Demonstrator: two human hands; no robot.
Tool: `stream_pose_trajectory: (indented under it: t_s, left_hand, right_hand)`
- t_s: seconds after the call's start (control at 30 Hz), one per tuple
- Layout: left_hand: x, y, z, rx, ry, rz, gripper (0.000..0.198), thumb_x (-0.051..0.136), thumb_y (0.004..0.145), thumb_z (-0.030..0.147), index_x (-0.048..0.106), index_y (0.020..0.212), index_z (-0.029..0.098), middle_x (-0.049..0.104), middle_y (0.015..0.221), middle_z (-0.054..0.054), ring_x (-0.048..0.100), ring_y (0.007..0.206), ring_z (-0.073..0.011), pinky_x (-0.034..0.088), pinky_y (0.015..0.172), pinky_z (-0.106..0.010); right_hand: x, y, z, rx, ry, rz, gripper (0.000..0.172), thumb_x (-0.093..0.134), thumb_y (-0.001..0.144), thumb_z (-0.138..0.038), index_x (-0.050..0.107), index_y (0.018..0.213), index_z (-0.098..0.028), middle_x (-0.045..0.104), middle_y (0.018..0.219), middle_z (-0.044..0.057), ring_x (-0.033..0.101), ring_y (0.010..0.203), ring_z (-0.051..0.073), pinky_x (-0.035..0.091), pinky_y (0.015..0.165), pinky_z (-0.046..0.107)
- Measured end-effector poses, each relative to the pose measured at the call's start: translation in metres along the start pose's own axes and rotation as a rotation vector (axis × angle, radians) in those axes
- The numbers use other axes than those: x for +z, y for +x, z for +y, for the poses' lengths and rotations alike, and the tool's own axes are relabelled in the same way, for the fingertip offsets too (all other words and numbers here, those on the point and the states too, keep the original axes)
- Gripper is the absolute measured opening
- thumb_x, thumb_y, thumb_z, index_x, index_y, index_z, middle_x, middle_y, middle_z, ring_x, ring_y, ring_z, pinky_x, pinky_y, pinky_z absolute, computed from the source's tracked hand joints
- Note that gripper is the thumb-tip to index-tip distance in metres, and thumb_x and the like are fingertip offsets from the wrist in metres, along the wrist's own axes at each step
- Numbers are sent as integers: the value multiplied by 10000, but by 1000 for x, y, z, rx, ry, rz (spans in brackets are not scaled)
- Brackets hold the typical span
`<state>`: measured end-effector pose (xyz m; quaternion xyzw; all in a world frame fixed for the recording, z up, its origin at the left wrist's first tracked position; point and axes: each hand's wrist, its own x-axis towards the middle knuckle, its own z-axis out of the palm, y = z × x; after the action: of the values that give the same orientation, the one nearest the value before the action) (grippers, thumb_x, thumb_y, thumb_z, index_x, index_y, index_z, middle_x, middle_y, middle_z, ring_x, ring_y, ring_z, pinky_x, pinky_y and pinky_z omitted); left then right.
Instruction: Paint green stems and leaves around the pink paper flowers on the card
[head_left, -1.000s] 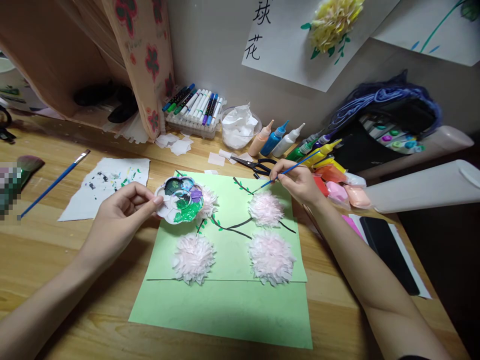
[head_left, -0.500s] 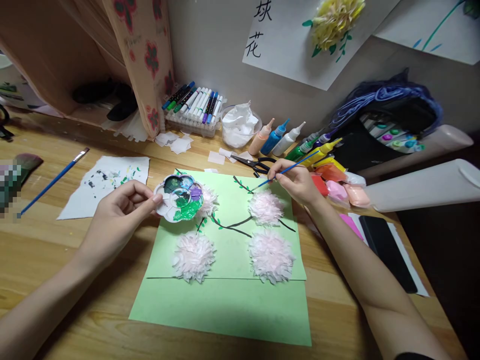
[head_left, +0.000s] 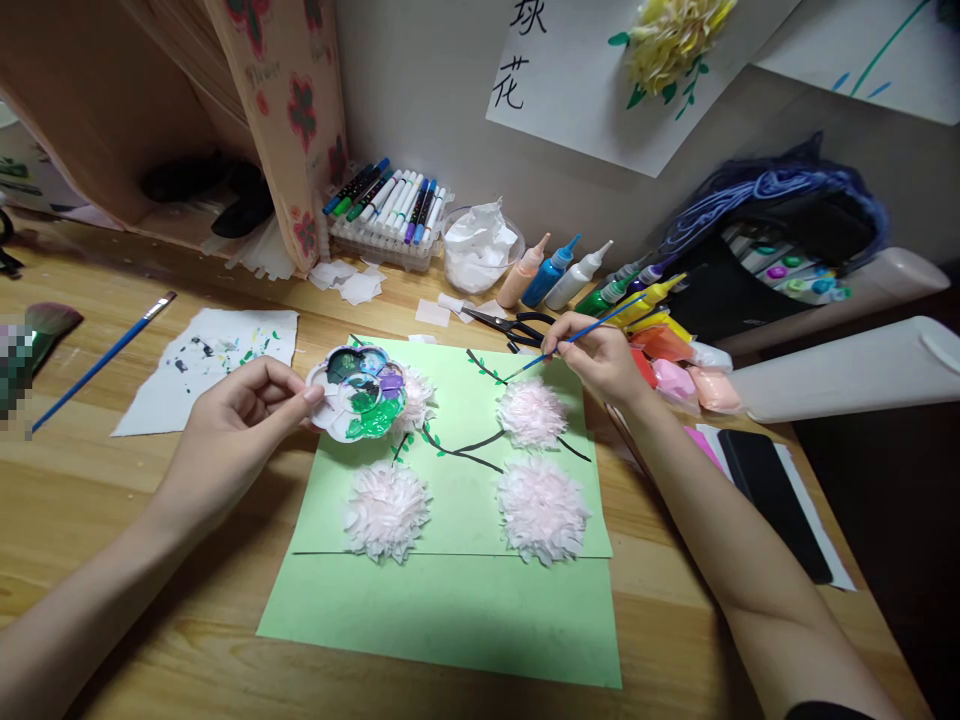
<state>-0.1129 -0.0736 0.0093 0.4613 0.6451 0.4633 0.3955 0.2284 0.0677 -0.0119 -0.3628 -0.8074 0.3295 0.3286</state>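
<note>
Between thumb and fingers, my left hand (head_left: pixel 251 405) grips a flower-shaped paint palette (head_left: pixel 341 425) with green, purple and dark paint in its wells. It hangs over the upper left of the light green paper (head_left: pixel 442 620), partly covering one pale pink paper flower (head_left: pixel 418 400). My right hand (head_left: pixel 596 355) pinches a thin blue paintbrush (head_left: pixel 585 332). The brush tip is at the lower end of a short dark branch with small green leaves (head_left: pixel 486 367), just above the upper right paper flower (head_left: pixel 532 413). More paper flowers and painted branches lie on the sheet.
Black scissors (head_left: pixel 514 325) and paint bottles (head_left: pixel 555 275) stand behind the paper. Markers (head_left: pixel 397 205) fill a clear box at the back. On the left lie a paint-stained tissue (head_left: pixel 214 365) and a flat blue brush (head_left: pixel 105 360). A black phone (head_left: pixel 776 505) is at right.
The brush tip has shifted very slightly at the branch's lower end, and green now shows there. My left hand keeps the palette in nearly the same place.
</note>
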Motion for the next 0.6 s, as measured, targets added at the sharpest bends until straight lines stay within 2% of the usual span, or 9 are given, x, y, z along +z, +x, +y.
stream_pose_trajectory:
  t_s: [0.17, 0.4, 0.6]
  left_hand:
    - [0, 0, 0, 3, 4, 1, 199, 722, 729, 340, 585, 724, 196, 595, 689, 32, 570, 629, -87, 490, 572, -171]
    - [0, 0, 0, 1, 4, 6, 212, 726, 724, 348, 581, 726, 194, 603, 690, 30, 577, 634, -99, 501, 570, -184]
    - [0, -1, -1, 7, 10, 3, 206, 726, 726, 349, 585, 728, 199, 607, 691, 33, 581, 641, -103, 502, 580, -188]
  right_hand:
    - [1, -1, 0, -9, 68, 21, 106, 510, 795, -193, 606, 752, -201, 603, 701, 6, 575, 673, 162, 450, 659, 287]
    - [4, -1, -1, 6, -10, -26, 115, 497, 792, -166, 600, 757, -200, 611, 720, 5, 583, 684, 159, 451, 672, 286]
    - [0, 0, -2, 15, 26, 12, 99, 509, 785, -178, 595, 741, -200, 598, 703, 6, 578, 663, 157, 454, 644, 284]
